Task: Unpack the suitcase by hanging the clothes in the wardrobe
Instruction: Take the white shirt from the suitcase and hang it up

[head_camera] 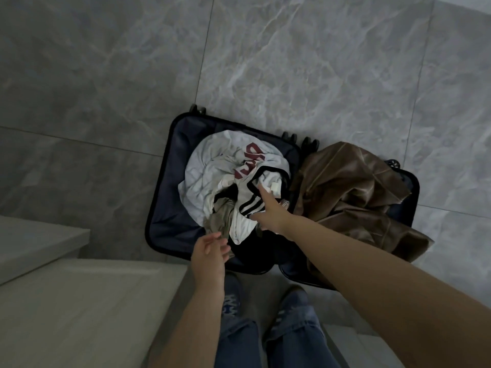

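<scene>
Open suitcase (pixel 170 187), dark shell with navy lining, lying flat on the grey marbled tile floor (pixel 318 62) at the centre of the frame, both halves spread side by side; small black wheels show along its upper edge. Left half: a heap of crumpled clothes, comprising a white garment with dark red lettering (pixel 212 166), a white piece with black trim and black stripes (pixel 247 205), and an olive-drab item (pixel 219 215) at the lower side of the heap. Right half: a brown, slightly glossy garment (pixel 353 187), loosely piled and spilling over the suitcase's lower right edge onto the tiles. Right hand (pixel 268 211): reaching in from the lower right of the frame across the centre hinge line, fingers extended, index fingertip touching the black-trimmed white piece near its collar; nothing is clasped, the grip is slack and spread. Left hand (pixel 210 251): at the lower centre of the frame, just at the near edge of the left half, fingers loosely extended toward the olive-drab item; the fingertips are near or touching the cloth, which of the two cannot be told; it holds nothing. Below the hands: the person's blue jeans and two dark blue shoes (pixel 292 301) standing on the floor just beside the suitcase's near edge. Lower left of the frame: pale, flat-topped furniture surfaces (pixel 79 301), stepped at two levels, close beside the suitcase.
</scene>
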Available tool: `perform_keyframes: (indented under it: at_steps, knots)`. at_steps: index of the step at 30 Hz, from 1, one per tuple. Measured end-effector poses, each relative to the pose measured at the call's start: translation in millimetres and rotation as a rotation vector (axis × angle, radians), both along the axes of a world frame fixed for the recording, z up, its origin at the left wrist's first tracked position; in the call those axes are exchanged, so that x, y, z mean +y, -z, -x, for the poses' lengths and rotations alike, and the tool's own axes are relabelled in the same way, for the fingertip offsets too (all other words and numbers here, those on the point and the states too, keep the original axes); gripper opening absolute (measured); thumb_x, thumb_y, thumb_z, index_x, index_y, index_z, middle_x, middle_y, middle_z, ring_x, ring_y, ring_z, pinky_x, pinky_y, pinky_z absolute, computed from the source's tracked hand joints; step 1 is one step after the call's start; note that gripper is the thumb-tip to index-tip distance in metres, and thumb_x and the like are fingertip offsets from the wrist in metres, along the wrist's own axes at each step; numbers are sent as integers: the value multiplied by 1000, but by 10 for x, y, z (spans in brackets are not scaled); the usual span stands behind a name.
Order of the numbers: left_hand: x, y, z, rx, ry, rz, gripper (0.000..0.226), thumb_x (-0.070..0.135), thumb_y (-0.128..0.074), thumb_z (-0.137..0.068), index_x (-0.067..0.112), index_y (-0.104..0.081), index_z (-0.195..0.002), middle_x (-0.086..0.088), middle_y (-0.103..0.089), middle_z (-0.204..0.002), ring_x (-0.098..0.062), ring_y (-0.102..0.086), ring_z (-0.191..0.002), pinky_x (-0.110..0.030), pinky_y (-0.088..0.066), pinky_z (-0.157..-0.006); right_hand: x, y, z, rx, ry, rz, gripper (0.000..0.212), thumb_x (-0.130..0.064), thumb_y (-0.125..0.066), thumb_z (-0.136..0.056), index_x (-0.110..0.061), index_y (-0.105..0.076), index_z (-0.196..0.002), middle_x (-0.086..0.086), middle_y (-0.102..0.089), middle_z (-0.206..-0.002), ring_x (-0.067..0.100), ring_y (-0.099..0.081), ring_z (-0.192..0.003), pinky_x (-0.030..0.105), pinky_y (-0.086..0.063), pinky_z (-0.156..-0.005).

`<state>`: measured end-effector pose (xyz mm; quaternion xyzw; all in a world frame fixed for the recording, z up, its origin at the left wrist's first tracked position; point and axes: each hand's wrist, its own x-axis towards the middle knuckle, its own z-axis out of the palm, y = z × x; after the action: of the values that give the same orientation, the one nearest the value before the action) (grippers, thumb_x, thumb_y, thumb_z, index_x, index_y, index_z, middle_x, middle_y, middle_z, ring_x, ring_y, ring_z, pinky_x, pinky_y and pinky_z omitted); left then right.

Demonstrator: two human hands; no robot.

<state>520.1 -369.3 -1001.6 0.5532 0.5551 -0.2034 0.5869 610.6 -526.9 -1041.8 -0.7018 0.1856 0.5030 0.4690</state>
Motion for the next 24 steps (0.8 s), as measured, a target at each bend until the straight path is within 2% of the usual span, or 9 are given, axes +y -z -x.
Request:
perform_keyframes:
  at_steps: [2, 4, 7, 9, 13, 15, 18, 20, 24]
  knots:
    - [-6, -3, 49, -4, -16, -15, 18, 11, -46, -101, 13, -63, -98, -8, -68, -89, -20, -66, -77, -30, -51, -70, 12, 82, -23, 40, -10, -30, 97, -12, -62, -91, -31, 9, -155, -7, -35, -146, 17, -47, -125, 31, -43, -100]
    - [-5, -26, 60, -6, -37, -13, 20, 15, -44, -103, 10, -64, -101, -8, -68, -89, -21, -66, -80, -31, -51, -72, 4, 114, -58, 86, -41, 36, 85, -18, -66, -89, -27, -11, -153, 1, -51, -130, 26, -60, -109, 37, -52, -89]
    - [-23, -120, 29, 21, -50, 10, 25, 20, -42, -103, 8, -64, -100, -10, -67, -89, -21, -66, -81, -32, -51, -74, -35, -83, -100, 95, -77, 139, 21, -30, -60, -95, -12, -51, -103, 6, -56, -78, 17, -52, -59, 27, -42, -53]
    - [-15, -150, 19, 49, -47, 32, 27, 22, -42, -104, 7, -64, -102, -10, -67, -90, -20, -66, -81, -31, -51, -73, -41, -298, -88, -85, -57, 252, 35, -36, -53, -98, -15, -46, -71, 0, -48, -64, 13, -46, -56, 26, -35, -51]
    - [-67, -522, -123, 137, -37, 213, 25, 17, -40, -104, 2, -59, -109, -12, -63, -100, -21, -60, -81, -31, -46, -72, -85, -1025, 77, -307, 213, 302, 43, -35, -52, -98, 1, -49, -74, 6, -48, -64, 17, -48, -61, 32, -35, -60]
    - [-149, -850, -265, 175, 35, 312, 22, 20, -41, -104, 8, -59, -106, -12, -61, -113, -24, -61, -88, -35, -48, -81, -114, -1395, 210, -338, 272, 277, 43, -33, -53, -98, 5, -50, -78, 8, -46, -63, 16, -44, -59, 32, -34, -59]
    - [-272, -1265, -376, 193, 146, 403, 32, 38, -44, -103, 16, -56, -123, -5, -63, -119, -30, -61, -108, -45, -47, -100, -88, -1923, 396, -369, 303, 213, 37, -30, -53, -99, 2, -54, -80, 5, -47, -62, 11, -43, -55, 30, -35, -57]
    - [-354, -1739, -458, 144, 139, 480, 41, 52, -44, -99, 21, -56, -121, -5, -64, -117, -31, -59, -114, -49, -45, -104, -125, -2498, 494, -377, 350, 154, 30, -27, -53, -100, -4, -59, -81, -1, -50, -60, 6, -45, -54, 26, -38, -55]
    - [-438, -2444, -568, 84, 119, 504, 53, 60, -47, -94, 13, -65, -111, -11, -70, -107, -27, -65, -101, -40, -52, -81, -127, -3377, 721, -420, 387, 86, 31, -34, -54, -98, -9, -62, -82, 10, -58, -69, 12, -49, -57, 34, -43, -56]
